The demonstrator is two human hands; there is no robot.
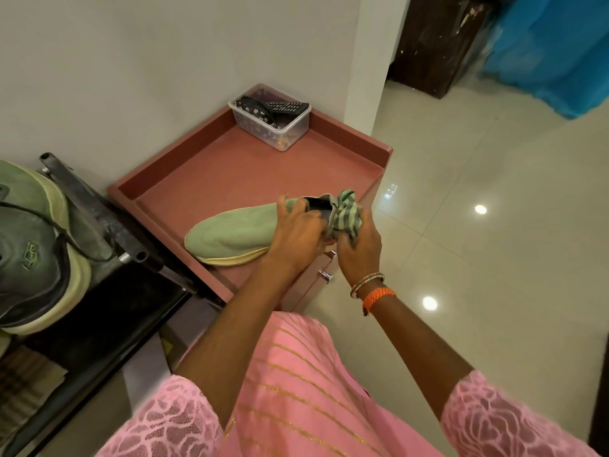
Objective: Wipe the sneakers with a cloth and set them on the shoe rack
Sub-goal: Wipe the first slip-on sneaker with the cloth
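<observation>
On the pink counter (230, 166), near its front edge, a green sneaker (230, 230) lies with its toe to the left and its heel toward the person. The raised rim of the counter makes a shallow tray, which probably suits the job: the shoe has a firm bed to be pressed against and cannot slide off the back.

The left hand (296, 232) is curled over the collar of the sneaker, fingers wrapped on the upper beside the dark opening, so the shoe is pinned while it is rubbed. The right hand (357, 240) is bunched round a green striped cloth (346, 212), which sits against the heel; its fingers close on the fabric from below, though how far the cloth reaches inside the opening I cannot tell, since the folds hide it. The work looks to be at the heel end, with the toe and pale sole not yet covered by the cloth.

To the left, a second sneaker (36, 245) of the same green rests on the top of a dark shoe rack (108, 222), sole edge outward, well apart from the first. At the back corner of the counter stands a clear plastic box (293, 127) holding a remote and small items.
</observation>
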